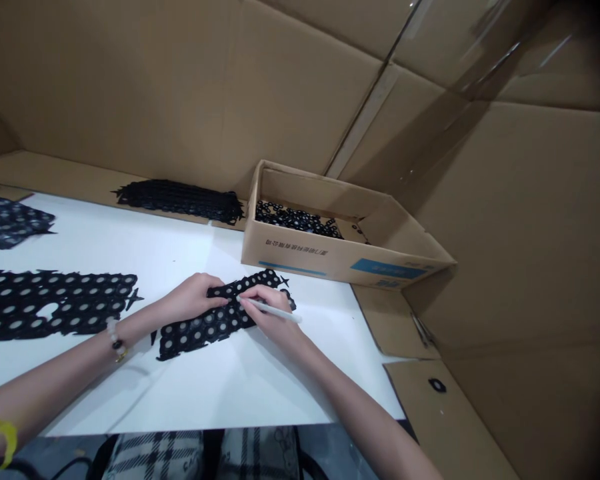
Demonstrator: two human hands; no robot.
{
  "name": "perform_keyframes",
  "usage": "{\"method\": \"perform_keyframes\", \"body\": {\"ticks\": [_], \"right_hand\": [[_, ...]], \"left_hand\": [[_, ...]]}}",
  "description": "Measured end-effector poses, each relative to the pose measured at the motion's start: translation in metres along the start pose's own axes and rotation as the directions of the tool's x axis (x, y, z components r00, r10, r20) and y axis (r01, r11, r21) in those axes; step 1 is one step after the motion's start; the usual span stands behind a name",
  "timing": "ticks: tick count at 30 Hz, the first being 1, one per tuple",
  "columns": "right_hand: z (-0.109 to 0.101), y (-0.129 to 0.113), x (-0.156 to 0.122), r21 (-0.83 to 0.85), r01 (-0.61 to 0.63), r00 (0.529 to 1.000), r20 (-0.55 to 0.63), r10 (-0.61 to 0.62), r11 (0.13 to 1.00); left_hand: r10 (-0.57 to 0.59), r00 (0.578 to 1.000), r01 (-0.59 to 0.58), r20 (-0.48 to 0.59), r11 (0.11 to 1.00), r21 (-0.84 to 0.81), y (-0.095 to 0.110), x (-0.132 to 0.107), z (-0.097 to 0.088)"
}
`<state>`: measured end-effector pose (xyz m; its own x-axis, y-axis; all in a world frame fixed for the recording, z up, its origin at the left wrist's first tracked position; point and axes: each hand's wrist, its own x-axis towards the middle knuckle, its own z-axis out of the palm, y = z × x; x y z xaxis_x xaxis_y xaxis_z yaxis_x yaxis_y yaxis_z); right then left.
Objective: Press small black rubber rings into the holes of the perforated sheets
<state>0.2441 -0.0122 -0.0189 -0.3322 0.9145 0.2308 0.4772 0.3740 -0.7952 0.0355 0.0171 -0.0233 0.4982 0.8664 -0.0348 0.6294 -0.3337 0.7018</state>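
Observation:
A black sheet with rows of round holes or pale discs (207, 327) lies at a slant on the white table. My left hand (199, 295) holds its upper left edge, the thumb and fingers on the sheet. In my right hand (270, 307) is a slim white pen-like tool (285, 312), gripped like a pen. Its tip meets the middle of the sheet, partly hidden by my fingers. A small black star-shaped scrap (285, 282) sits at the sheet's right end.
A larger black holed sheet (80, 303) and another piece (10, 223) lie at left. Behind is a black stack (180, 200). An open cardboard box (300, 257) contains many small black rings (300, 219). Cardboard walls enclose the table (180, 393). One black ring (437, 385) lies on cardboard at right.

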Motion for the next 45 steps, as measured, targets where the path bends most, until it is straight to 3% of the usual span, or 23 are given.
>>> {"method": "perform_keyframes", "body": {"ticks": [9,16,21,25,28,32,36,42,45], "right_hand": [[0.0,0.003,0.001,0.032,-0.02,1.0,-0.004,0.02,0.999],[0.013,0.003,-0.001,0.026,0.018,0.999,-0.046,-0.017,1.0],[0.013,0.004,-0.001,0.011,0.018,0.999,-0.044,-0.018,1.0],[0.002,0.003,0.0,-0.038,0.003,0.997,-0.071,-0.006,0.999],[-0.005,0.003,0.0,-0.034,0.027,0.993,-0.117,-0.031,0.999],[-0.01,0.003,0.0,-0.003,0.148,0.963,-0.226,-0.145,0.989],[-0.012,0.005,0.002,0.123,0.144,0.946,-0.307,-0.1,0.982],[-0.01,0.002,0.005,0.207,0.071,0.997,-0.017,-0.069,0.976],[-0.011,-0.002,0.005,0.147,0.024,0.999,-0.026,-0.02,0.989]], "left_hand": [[0.011,1.0,-0.011,-0.014,1.0,-0.014,0.003,0.001,0.002],[0.046,0.998,-0.046,-0.052,0.999,0.007,0.012,-0.002,0.004],[0.007,0.999,-0.006,0.035,1.0,-0.022,0.005,-0.002,-0.004],[-0.036,0.999,0.036,0.003,0.999,-0.013,0.0,0.0,-0.013],[0.006,1.0,-0.007,-0.016,0.999,-0.043,0.002,0.001,-0.015],[0.046,0.998,-0.048,-0.046,0.998,-0.05,0.003,0.001,-0.011],[0.062,0.998,-0.063,-0.032,0.998,-0.02,0.0,0.001,-0.01],[0.186,0.982,-0.186,0.028,0.982,-0.022,0.001,0.002,-0.013],[0.164,0.986,-0.164,0.021,0.986,-0.029,0.003,0.002,-0.014]]}}
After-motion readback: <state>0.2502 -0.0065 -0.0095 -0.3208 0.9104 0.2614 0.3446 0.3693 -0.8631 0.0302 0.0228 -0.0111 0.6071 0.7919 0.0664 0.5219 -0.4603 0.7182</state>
